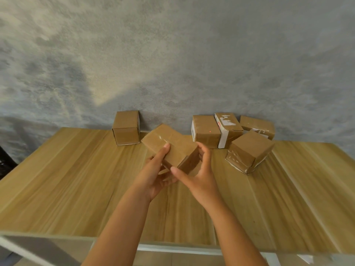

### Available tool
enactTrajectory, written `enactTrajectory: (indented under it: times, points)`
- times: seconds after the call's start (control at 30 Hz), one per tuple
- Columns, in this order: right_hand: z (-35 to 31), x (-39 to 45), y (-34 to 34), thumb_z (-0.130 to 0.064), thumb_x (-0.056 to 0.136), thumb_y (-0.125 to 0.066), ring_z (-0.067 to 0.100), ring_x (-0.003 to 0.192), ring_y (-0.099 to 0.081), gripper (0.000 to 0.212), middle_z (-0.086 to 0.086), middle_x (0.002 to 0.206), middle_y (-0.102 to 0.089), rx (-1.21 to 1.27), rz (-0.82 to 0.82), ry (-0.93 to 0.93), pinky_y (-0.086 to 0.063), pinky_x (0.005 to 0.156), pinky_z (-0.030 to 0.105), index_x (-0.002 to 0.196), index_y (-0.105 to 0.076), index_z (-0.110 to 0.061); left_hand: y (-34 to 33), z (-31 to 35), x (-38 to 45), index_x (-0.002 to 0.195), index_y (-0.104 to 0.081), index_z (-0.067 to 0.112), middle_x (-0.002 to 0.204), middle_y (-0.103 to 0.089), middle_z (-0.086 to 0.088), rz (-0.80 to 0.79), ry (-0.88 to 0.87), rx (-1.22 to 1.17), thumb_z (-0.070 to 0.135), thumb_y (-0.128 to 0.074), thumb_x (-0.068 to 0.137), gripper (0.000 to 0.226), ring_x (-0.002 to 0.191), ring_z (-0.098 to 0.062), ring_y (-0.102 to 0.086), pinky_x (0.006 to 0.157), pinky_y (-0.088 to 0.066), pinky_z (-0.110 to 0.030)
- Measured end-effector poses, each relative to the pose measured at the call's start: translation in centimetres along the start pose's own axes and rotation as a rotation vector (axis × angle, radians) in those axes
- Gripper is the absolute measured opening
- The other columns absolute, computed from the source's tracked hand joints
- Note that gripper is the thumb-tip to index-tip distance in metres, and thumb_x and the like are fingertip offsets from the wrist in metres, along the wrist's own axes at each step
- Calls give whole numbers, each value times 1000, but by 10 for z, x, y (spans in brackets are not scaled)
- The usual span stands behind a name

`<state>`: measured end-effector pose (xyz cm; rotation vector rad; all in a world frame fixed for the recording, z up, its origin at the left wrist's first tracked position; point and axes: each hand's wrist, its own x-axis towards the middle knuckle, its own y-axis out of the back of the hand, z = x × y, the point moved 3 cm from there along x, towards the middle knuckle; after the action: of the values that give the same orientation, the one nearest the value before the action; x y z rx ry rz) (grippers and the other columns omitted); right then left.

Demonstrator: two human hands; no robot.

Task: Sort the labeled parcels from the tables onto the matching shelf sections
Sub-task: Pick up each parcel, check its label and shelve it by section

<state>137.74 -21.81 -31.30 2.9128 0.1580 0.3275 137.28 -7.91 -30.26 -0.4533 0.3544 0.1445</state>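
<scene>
A brown cardboard parcel (172, 144) sealed with clear tape is held tilted above the middle of the wooden table (76, 179). My left hand (155, 171) grips its near left side, thumb on the top face. My right hand (199, 169) holds the near right end, fingers behind it and thumb in front. No label shows on the faces turned towards me.
Several more cardboard parcels stand along the back by the grey wall: one upright (126, 127) at the left, a group of three (226, 129) at the right, and a taped cube (249, 151) in front of them. The table's white front edge (172, 248) is near me.
</scene>
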Motion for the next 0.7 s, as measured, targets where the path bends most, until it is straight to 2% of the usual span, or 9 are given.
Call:
enactTrajectory:
  times: [0.1, 0.17, 0.23, 0.33, 0.4, 0.47, 0.53, 0.63, 0.7]
  points:
    - [-1, 5, -1, -84, 55, -66, -2, 123, -48, 102, -18, 140, -46, 291, -67, -211, -43, 94, 20, 141, -29, -44, 8, 0, -1, 132, -56, 21, 114, -70, -8, -39, -83, -24, 39, -72, 84, 54, 95, -26, -72, 74, -59, -41]
    - [3, 9, -2, -77, 54, -73, 9, 122, -54, 109, -10, 141, -49, 406, -64, -343, -46, 98, 38, 145, -25, -42, 10, 0, -4, 135, -54, 22, 115, -72, -6, -118, -132, -35, 32, -71, 84, 55, 101, -28, -71, 81, -58, -44]
    - [2, 12, -3, -59, 58, -85, 17, 116, -62, 99, -2, 134, -59, 472, -103, -403, -52, 95, 46, 140, -36, -33, 11, 0, -7, 137, -52, 20, 122, -69, -10, -192, -162, -91, 24, -68, 87, 52, 111, -31, -67, 93, -54, -52]
    - [-2, 13, -3, -46, 61, -89, 11, 110, -66, 85, -2, 129, -62, 414, -71, -331, -55, 93, 40, 132, -45, -28, 15, 4, -7, 137, -52, 15, 125, -68, -12, -214, -168, -119, 21, -65, 88, 51, 114, -33, -65, 87, -56, -51]
    - [-4, 14, -3, -44, 62, -90, 7, 120, -57, 99, -8, 137, -54, 243, 33, -239, -52, 94, 30, 141, -32, -33, 16, 8, -6, 135, -55, 16, 121, -69, -11, -171, -136, -94, 28, -67, 85, 52, 108, -32, -68, 81, -59, -49]
    - [-5, 14, -6, -43, 59, -91, 6, 130, -47, 115, -10, 143, -44, 63, 87, -123, -48, 101, 30, 149, -19, -34, 16, 10, -4, 131, -58, 17, 119, -69, -11, -115, -83, -71, 37, -68, 83, 53, 105, -32, -69, 80, -59, -49]
    - [-6, 11, -10, -39, 62, -91, 3, 131, -43, 113, -12, 143, -40, -13, 59, -41, -46, 102, 25, 148, -17, -33, 19, 12, -1, 130, -59, 19, 118, -70, -10, -62, -71, -59, 40, -69, 84, 51, 105, -30, -68, 77, -60, -48]
    - [-8, 6, -13, -58, 71, -76, -6, 122, -47, 97, -17, 138, -46, 74, -33, -116, -46, 84, 9, 147, -20, -37, 27, 12, 2, 130, -59, 20, 117, -70, -10, -28, -90, -83, 37, -68, 87, 46, 100, -27, -66, 68, -58, -41]
    - [-3, 7, -11, -76, 66, -69, -1, 123, -51, 92, -16, 137, -53, 239, -32, -230, -47, 89, 18, 142, -25, -46, 32, 10, 1, 127, -61, 21, 116, -69, -12, -56, -79, -138, 36, -68, 87, 44, 99, -28, -66, 72, -59, -42]
